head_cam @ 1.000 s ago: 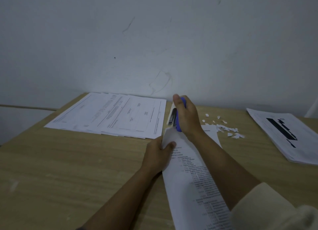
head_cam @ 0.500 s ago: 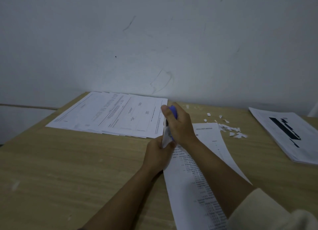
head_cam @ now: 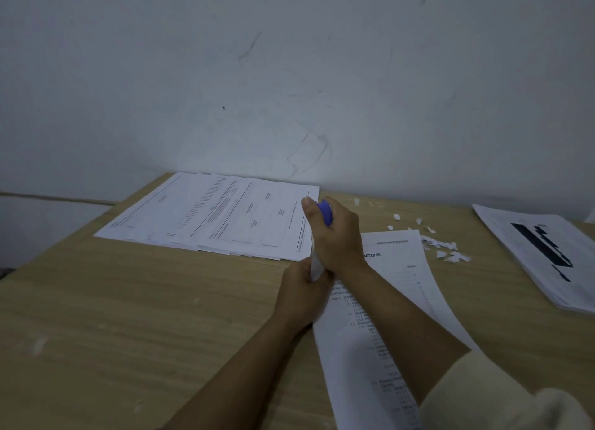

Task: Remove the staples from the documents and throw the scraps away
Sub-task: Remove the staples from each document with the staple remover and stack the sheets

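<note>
Head view looks down on a wooden table (head_cam: pixel 128 317) that stands against a pale wall; the document (head_cam: pixel 396 301) under work lies at the near right, and its far left corner is raised from the table; the left hand (head_cam: pixel 299 296) pinches this raised corner, fingers curled around the paper edge; the right hand (head_cam: pixel 335 236) is clenched around a blue tool (head_cam: pixel 325 212), which I judge to be the staple remover, with the thumb pointing up and the working end hidden behind the palm at the same corner; whether the staple is already out I cannot tell. Paper scraps (head_cam: pixel 446 251) lie scattered just beyond the document's far right corner, not yet thrown away; no bin is visible. Several things could go wrong from here; if the tool is pulled while the staple legs are bent, the corner may tear and make more scraps; a freed staple is small and could drop among the scraps or the spread sheets (head_cam: pixel 225 217) at the far left and be lost; the right forearm lies over the page, so a strong pull could crease it or drag it toward the printed stack (head_cam: pixel 541 249) at the far right.
</note>
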